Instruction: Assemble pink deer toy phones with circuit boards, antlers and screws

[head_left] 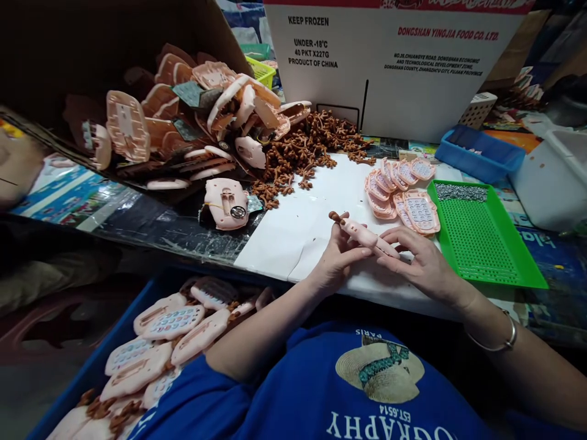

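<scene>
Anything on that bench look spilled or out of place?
The small brown antler-shaped pieces lie loose in a sprawling heap, like a spill. One pale-pink plastic shell lies outside the brown cardboard box, apart from its pile, wiring exposed. No damage is clear.

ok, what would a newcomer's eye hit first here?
Likely the bright green tray at right, with silvery bits at its far end. Next, the cardboard box at upper left, crowded with pink shells, a heap of brown pieces beside it. Front and centre, the left hand and right hand hold a slim pink part.
</scene>
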Demonstrator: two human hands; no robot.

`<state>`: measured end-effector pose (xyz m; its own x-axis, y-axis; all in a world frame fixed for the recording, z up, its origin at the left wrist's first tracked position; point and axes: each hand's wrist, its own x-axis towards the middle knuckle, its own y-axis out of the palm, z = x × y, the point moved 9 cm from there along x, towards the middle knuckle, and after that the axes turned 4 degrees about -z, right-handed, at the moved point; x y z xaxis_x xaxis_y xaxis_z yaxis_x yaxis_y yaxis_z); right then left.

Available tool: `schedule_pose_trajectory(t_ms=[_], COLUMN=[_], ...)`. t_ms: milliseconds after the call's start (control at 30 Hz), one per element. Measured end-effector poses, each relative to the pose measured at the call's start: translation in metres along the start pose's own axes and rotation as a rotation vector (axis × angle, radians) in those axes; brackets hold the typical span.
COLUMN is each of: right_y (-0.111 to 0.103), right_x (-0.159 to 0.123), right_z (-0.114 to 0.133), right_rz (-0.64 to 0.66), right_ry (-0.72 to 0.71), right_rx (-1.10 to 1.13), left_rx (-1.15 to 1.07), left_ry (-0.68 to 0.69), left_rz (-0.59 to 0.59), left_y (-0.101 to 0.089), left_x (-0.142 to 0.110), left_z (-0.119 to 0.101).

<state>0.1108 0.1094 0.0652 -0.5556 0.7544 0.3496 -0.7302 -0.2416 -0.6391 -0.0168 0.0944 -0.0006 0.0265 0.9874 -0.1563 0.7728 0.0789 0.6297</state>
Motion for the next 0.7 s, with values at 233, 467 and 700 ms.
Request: schedule_pose_trajectory(t_ms=[233,467,700], right_y=[0.007,0.018,0.017], right_x=[0.002,0.003,0.008], right_z=[-0.003,-0.01,-0.006], right_rz=[0.032,0.025,-0.002], right_ry=[0.12,0.182,0.132], right_rx=[0.035,0.157,0.101], left_rx=[-0.017,-0.009,-0.009], left_ry=[-0.019,-0.034,0.084], left_rz=[-0.053,-0.065,-0.089], left_y=[-0.006,-0.006,-0.006], left_x=[0.0,-0.001,0.002], left_z=[0.004,0.007,-0.009])
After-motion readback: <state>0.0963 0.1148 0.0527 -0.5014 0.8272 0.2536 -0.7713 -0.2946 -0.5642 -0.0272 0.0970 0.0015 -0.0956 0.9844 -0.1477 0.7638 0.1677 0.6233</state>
